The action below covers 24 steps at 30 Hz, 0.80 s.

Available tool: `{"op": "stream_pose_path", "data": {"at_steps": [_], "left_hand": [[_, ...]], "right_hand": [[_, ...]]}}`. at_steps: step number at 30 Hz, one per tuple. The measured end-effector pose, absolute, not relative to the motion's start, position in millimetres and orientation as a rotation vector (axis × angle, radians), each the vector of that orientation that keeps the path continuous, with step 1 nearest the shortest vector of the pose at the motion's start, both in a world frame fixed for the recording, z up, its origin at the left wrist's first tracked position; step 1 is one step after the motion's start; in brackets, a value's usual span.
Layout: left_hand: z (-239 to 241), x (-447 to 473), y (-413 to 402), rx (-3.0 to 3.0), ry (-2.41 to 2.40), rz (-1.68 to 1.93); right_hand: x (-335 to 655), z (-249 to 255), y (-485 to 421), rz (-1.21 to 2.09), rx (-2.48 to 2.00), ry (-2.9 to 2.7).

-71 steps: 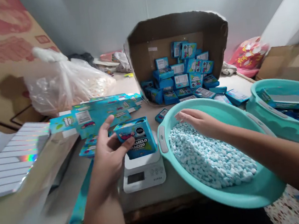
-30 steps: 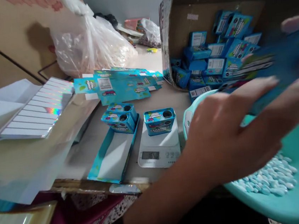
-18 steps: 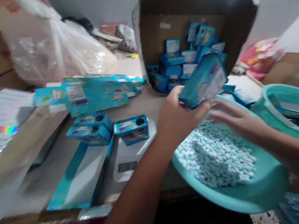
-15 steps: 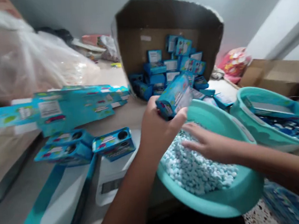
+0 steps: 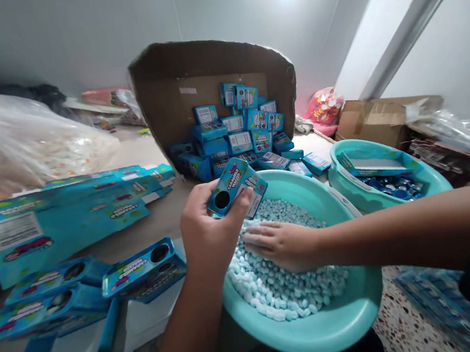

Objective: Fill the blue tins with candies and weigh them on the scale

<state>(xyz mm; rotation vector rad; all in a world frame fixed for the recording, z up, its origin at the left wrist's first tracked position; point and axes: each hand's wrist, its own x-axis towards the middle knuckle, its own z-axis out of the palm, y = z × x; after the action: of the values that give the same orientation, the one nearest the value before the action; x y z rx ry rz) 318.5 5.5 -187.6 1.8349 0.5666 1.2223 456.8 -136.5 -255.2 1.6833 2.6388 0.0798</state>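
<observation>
A small blue candy box (image 5: 235,180) with a round dark window is gripped in my left hand (image 5: 208,223), tilted above the basin's far left side. My right hand (image 5: 282,244) lies palm down on the pale blue candies (image 5: 281,291), its fingers stretched out and their tips partly sunk among them. These candies fill the lower part of a turquoise plastic basin (image 5: 319,335). To the left, another blue candy box (image 5: 144,269) rests on a white scale (image 5: 145,336), and more such boxes (image 5: 59,301) lie beside it.
Behind the basin a cardboard carton (image 5: 160,100) lies on its side, holding many blue boxes. A second turquoise basin (image 5: 340,181) with blue-wrapped pieces stands at right. Flattened blue cartons (image 5: 70,210) and a clear plastic bag (image 5: 16,137) are at left.
My view has swung right and up, so things sit further left. The held box has turned, its round window now facing me. My right hand has pressed down into the candies.
</observation>
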Motion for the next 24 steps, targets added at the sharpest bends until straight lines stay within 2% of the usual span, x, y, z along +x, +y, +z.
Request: {"op": "stream_pose_path", "data": {"at_steps": [5, 8, 11, 16, 19, 21, 24], "left_hand": [[-186, 319, 4, 1.723, 0.584, 1.288], [-185, 319, 3, 1.633, 0.617, 1.288], [-185, 320, 0, 1.634, 0.616, 1.287], [-185, 319, -1, 1.767, 0.536, 1.339], [-186, 319, 0, 1.808, 0.521, 1.349], [-186, 319, 0, 1.793, 0.545, 1.332], [-186, 319, 1, 1.746, 0.585, 1.302]], "right_hand": [[468, -236, -129, 0.072, 2.002, 2.278], [435, -223, -129, -0.021, 2.163, 2.353], [400, -231, -130, -0.088, 2.099, 2.540], [397, -269, -130, 0.210, 1.845, 2.614], [418, -269, -128, 0.301, 1.692, 2.614], [437, -255, -126, 0.227, 1.574, 2.646], [472, -226, -122, -0.105, 1.562, 2.713]]}}
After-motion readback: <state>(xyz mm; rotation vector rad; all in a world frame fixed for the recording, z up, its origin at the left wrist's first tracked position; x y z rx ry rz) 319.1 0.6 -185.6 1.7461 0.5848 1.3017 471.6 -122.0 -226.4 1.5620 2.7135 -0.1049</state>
